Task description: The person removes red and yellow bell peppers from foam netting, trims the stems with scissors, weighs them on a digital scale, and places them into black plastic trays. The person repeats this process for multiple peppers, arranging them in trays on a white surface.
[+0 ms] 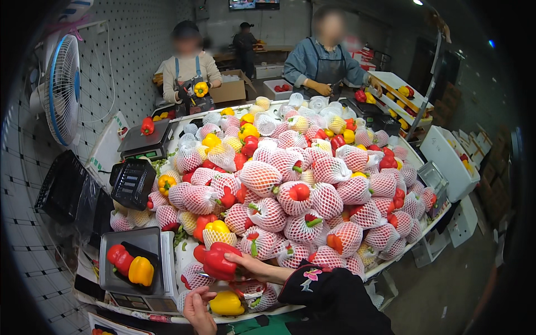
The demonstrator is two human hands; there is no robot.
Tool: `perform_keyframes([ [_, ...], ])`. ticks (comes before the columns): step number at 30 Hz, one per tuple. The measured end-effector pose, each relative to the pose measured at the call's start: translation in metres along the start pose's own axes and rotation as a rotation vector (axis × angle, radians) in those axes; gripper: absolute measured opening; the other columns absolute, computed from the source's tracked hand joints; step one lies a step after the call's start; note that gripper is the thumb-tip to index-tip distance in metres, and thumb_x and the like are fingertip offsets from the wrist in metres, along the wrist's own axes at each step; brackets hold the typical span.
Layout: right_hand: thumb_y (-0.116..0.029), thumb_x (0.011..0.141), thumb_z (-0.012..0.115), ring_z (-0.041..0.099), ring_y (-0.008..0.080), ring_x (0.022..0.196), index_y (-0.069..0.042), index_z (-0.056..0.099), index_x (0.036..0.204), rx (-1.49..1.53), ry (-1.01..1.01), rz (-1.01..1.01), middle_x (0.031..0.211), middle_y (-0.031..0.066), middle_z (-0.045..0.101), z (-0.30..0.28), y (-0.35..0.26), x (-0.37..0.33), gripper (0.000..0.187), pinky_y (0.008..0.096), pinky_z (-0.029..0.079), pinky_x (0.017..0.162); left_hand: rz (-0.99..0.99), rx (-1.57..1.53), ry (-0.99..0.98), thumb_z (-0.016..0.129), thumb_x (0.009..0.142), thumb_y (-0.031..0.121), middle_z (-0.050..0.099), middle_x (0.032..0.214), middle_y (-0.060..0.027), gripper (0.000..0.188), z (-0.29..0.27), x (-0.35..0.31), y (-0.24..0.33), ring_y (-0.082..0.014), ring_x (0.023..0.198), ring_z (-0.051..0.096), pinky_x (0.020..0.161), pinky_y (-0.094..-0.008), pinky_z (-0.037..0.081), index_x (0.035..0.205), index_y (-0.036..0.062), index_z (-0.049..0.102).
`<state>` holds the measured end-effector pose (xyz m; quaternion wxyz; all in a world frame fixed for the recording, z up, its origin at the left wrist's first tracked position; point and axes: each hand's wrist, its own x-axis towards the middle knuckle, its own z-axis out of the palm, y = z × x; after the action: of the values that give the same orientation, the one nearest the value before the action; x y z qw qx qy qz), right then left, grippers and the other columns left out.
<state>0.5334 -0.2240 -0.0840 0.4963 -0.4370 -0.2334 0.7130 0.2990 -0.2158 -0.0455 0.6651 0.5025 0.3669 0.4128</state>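
Note:
A red bell pepper [221,261] is in my right hand [258,268], fingers wrapped over its near side, above the front edge of the heap. By its lower left side a thin shiny sliver shows, too small to name. My left hand [198,311] is lower down, fingers loosely bent and apart, with nothing visible in them. Just right of it lies a bare yellow bell pepper [226,303]. Behind both hands rises a large heap of bell peppers, many in white foam net sleeves [268,214]. A yellow pepper in a sleeve [219,234] sits just beyond the red one.
To my left a scale [169,262] bears a black tray with red and yellow peppers. Black crates [134,181], a second scale [146,139] and a fan [62,89] stand further along. Two people work across the table [432,220]. A white foam box [448,162] stands right.

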Motion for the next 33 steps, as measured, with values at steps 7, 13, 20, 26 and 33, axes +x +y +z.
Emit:
perform_keyframes([
  [7, -0.063, 0.085, 0.053, 0.054, 0.0066, 0.06, -0.011, 0.05, 0.124, 0.197, -0.115, 0.032, 0.081, -0.0011, 0.062, 0.014, 0.002, -0.006, 0.065, 0.0194, 0.034, 0.044, -0.019, -0.195, 0.142, 0.045, 0.099, 0.026, 0.063, 0.105, -0.0074, 0.033, 0.015, 0.004, 0.005, -0.0175, 0.095, 0.06, 0.076, -0.0291, 0.048, 0.123, 0.0043, 0.05],
  [13, -0.05, 0.091, 0.055, 0.061, 0.0138, 0.062, -0.01, 0.028, 0.144, -0.2, -0.251, -0.283, 0.117, 0.0129, 0.057, 0.036, -0.012, -0.024, 0.072, 0.0235, 0.049, 0.052, 0.119, -0.266, -0.098, 0.074, 0.081, 0.034, 0.045, 0.135, -0.0125, 0.078, 0.027, 0.01, -0.002, -0.0252, 0.124, 0.047, 0.103, -0.0408, 0.039, 0.14, 0.0045, 0.031],
  [20, -0.029, 0.097, 0.051, 0.065, 0.0126, 0.074, -0.005, 0.05, 0.131, -0.51, -0.111, -0.41, 0.097, 0.0071, 0.067, 0.015, -0.026, -0.016, 0.043, 0.0244, 0.05, 0.068, -0.321, -0.713, -0.059, 0.066, 0.078, 0.058, 0.048, 0.135, -0.0112, 0.081, 0.002, 0.016, -0.016, -0.0305, 0.122, 0.049, 0.101, -0.0542, 0.04, 0.139, 0.0137, 0.036],
  [26, -0.024, 0.095, 0.055, 0.06, 0.0071, 0.087, -0.003, 0.051, 0.13, -0.215, -0.339, 0.046, 0.104, 0.0041, 0.064, 0.012, -0.01, -0.023, 0.041, 0.0193, 0.047, 0.072, -0.327, -0.72, -0.365, 0.064, 0.068, 0.072, 0.038, 0.143, -0.016, 0.105, 0.017, 0.006, 0.01, -0.0403, 0.126, 0.044, 0.097, -0.0598, 0.042, 0.145, 0.0107, 0.027],
  [33, -0.013, 0.089, 0.061, 0.058, 0.0036, 0.07, -0.002, 0.062, 0.111, -0.225, -0.294, 0.069, 0.084, -0.0002, 0.066, 0.026, -0.014, -0.022, 0.024, 0.0179, 0.045, 0.064, -0.404, -0.795, -0.5, 0.068, 0.073, 0.06, 0.044, 0.137, -0.0172, 0.095, 0.012, -0.001, -0.003, -0.0399, 0.12, 0.05, 0.096, -0.0571, 0.046, 0.142, 0.0071, 0.03],
])
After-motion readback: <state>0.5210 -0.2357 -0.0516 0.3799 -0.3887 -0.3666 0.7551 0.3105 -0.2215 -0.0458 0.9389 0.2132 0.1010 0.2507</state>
